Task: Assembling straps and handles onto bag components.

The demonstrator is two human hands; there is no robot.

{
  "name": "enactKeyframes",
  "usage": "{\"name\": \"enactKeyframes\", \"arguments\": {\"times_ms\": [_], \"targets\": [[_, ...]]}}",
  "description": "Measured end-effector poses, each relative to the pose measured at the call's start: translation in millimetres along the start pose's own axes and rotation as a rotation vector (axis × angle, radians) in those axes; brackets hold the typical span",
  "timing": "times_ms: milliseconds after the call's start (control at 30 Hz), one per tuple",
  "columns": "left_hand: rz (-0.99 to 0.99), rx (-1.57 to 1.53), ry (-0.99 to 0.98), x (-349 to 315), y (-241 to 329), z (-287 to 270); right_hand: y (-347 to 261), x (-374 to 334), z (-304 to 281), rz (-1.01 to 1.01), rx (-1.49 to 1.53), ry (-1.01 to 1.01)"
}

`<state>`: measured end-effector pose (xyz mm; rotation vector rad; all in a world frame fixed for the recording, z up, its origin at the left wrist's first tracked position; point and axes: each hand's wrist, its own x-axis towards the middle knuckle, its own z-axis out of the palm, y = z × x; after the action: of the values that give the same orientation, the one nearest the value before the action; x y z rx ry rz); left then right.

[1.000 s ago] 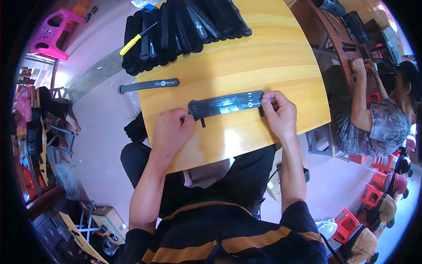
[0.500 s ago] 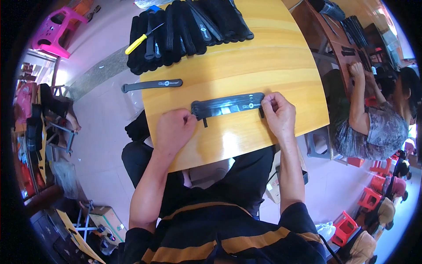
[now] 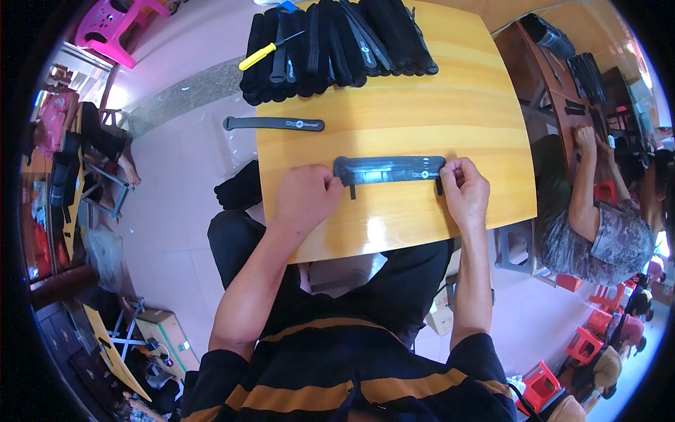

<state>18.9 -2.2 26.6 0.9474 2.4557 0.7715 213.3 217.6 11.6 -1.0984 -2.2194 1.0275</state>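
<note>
A flat stack of black cable straps (image 3: pixel 388 170) lies level on the yellow wooden table, with two short dark tabs sticking out below its ends. My left hand (image 3: pixel 307 198) is closed, its thumb and fingers pinched at the stack's left end. At the right end, my right hand (image 3: pixel 468 195) pinches the stack's edge between thumb and curled fingers. A single black strap (image 3: pixel 274 124) with a slotted end lies farther back, its left tip past the table's edge. What my fingertips cover cannot be seen.
A large pile of black straps (image 3: pixel 316 60) covers the table's far side, with a yellow-handled tool (image 3: pixel 258 56) with a thin shaft on top. To the right, a person (image 3: pixel 598 232) works at a brown table. A pink stool (image 3: pixel 119 29) stands far left, several red stools lower right.
The whole view has shifted, so the table and its things sit farther right in the picture. The strap stack looks more level. Both hands keep their hold at its ends.
</note>
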Motion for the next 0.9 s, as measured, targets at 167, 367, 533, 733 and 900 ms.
{"name": "enactKeyframes", "arguments": {"times_ms": [167,367,533,733,900], "targets": [[0.0,0.036,-0.005,2.3,-1.3,1.5,-5.4,0.6,-3.6,-0.019,-0.047,-0.013],[0.025,0.052,0.005,2.1,-1.9,3.2,0.8,0.2,-2.4,-0.038,-0.039,-0.001],[0.052,0.086,0.048,1.9,-5.2,6.1,4.0,1.0,-0.1,-0.058,-0.074,0.005],[0.048,0.1,0.041,1.5,-0.3,2.1,-0.6,3.4,-3.8,-0.095,-0.229,-0.02],[0.075,0.167,0.045,-1.9,-4.6,5.0,-2.2,0.1,-3.5,-0.197,-0.427,0.022]]}}
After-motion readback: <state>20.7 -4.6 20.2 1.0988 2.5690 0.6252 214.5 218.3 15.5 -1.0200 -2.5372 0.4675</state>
